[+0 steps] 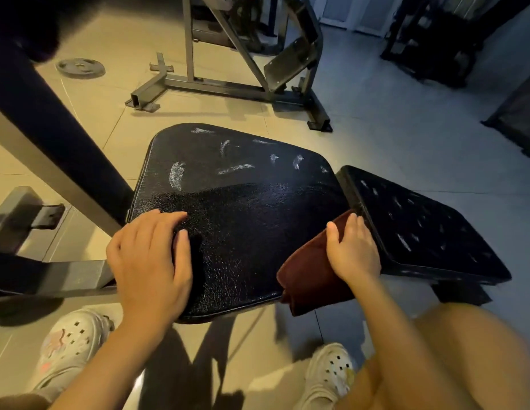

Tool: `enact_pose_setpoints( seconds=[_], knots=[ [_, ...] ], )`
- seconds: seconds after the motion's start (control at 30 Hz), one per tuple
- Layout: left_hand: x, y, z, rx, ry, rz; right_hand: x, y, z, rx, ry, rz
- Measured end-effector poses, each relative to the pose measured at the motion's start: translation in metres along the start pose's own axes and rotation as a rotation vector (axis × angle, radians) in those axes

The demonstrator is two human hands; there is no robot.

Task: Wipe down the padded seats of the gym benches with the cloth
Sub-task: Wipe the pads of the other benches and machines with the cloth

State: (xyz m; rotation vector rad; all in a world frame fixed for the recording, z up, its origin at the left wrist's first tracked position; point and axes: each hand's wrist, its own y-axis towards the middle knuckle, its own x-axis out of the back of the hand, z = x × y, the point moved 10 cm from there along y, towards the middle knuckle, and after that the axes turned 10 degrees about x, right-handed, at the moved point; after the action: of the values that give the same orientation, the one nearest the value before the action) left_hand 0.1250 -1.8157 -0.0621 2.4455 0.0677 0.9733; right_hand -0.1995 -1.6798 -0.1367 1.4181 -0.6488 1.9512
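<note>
A black padded seat (243, 202) fills the middle of the view, with white smears across its far half and a darker, shiny near half. To its right lies a second black pad (420, 226), speckled with white marks. My left hand (148, 261) rests flat on the seat's near left corner, fingers relaxed. My right hand (352, 247) presses a folded dark red cloth (308, 270) against the seat's right edge, at the gap between the two pads. Part of the cloth hangs over the seat's near right corner.
A grey steel frame (225, 84) of another machine stands on the tiled floor beyond the seat. A weight plate (80, 68) lies on the floor at far left. A dark padded bar (50, 122) slants down at left. My white clogs (71, 344) stand below the seat.
</note>
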Motion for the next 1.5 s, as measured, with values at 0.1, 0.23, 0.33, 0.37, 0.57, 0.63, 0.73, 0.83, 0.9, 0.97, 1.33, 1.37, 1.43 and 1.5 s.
enact_pose_setpoints(
  seconds=[0.1, 0.23, 0.33, 0.37, 0.57, 0.63, 0.73, 0.83, 0.9, 0.97, 1.33, 1.37, 1.43, 1.5],
  knots=[
    [0.002, 0.0, 0.001, 0.014, -0.017, -0.003, -0.001, -0.022, 0.005, 0.022, -0.029, -0.03],
    [0.003, -0.001, 0.003, 0.025, -0.045, -0.01, -0.007, -0.06, 0.022, 0.109, -0.037, -0.081],
    [0.003, 0.0, 0.005, 0.043, -0.06, 0.01, -0.014, -0.084, 0.035, 0.148, 0.003, -0.098],
    [0.004, 0.001, 0.007, 0.049, -0.076, 0.016, -0.015, -0.091, 0.04, 0.162, 0.028, -0.101],
    [0.018, 0.004, 0.017, 0.066, -0.184, 0.017, -0.014, -0.112, 0.048, 0.394, -0.002, -0.026],
    [0.02, 0.001, 0.019, 0.05, -0.164, 0.035, -0.008, -0.092, 0.033, 0.346, -0.021, -0.041],
    [0.025, -0.007, 0.022, 0.01, -0.143, 0.066, -0.003, -0.052, 0.011, 0.175, -0.015, -0.025],
    [0.024, -0.016, 0.025, -0.03, -0.118, 0.112, 0.002, -0.019, 0.0, 0.141, -0.023, 0.05],
    [0.022, -0.023, 0.03, -0.032, -0.109, 0.138, 0.004, -0.005, -0.005, 0.129, 0.035, 0.062],
    [0.02, -0.025, 0.034, -0.04, -0.118, 0.155, 0.005, -0.003, -0.01, 0.075, 0.109, 0.025],
    [0.011, 0.008, 0.08, 0.183, -0.383, 0.14, -0.007, -0.072, 0.025, -0.058, 0.264, -0.321],
    [0.011, 0.008, 0.078, 0.198, -0.409, 0.151, -0.009, -0.081, 0.035, -0.029, 0.274, -0.348],
    [0.014, 0.003, 0.073, 0.221, -0.459, 0.182, -0.014, -0.1, 0.057, 0.037, 0.313, -0.419],
    [0.017, -0.006, 0.07, 0.21, -0.449, 0.212, -0.017, -0.118, 0.077, 0.083, 0.36, -0.491]
  ],
)
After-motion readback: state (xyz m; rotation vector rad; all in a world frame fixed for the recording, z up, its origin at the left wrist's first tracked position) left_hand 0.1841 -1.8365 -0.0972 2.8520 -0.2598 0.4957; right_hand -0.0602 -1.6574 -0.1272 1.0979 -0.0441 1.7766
